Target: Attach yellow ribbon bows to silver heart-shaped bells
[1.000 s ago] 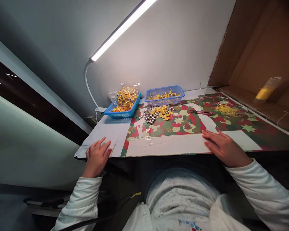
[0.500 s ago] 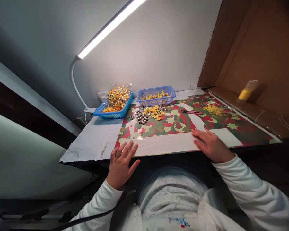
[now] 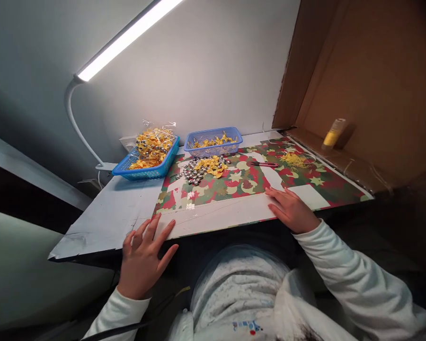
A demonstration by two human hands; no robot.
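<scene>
My left hand (image 3: 144, 255) is at the front edge of the table (image 3: 102, 208), fingers spread and holding nothing. Flat on the white front strip of the tabletop rests my right hand (image 3: 291, 208), also open, with fingers stretched out. Beyond both hands lies a pile of silver bells (image 3: 192, 174) with yellow petal-like pieces (image 3: 215, 166) beside and on them. To the right of the pile are red-handled thread snips (image 3: 264, 164). A heap of yellow strings (image 3: 294, 160) lies farther right on the camouflage-patterned sheet (image 3: 248, 177).
A blue basket (image 3: 145, 174) at the back left holds yellow pieces with silver bells. Next to it stands a purple-blue basket (image 3: 213, 151) with yellow tied pieces. A lit lamp (image 3: 128, 42) arches overhead. A clear tube with yellow contents (image 3: 332, 134) stands by the cardboard wall (image 3: 369, 80).
The view has shifted, so the table appears farther left. My left hand has drawn slightly back and left toward the table's edge. My right hand stays on the white strip.
</scene>
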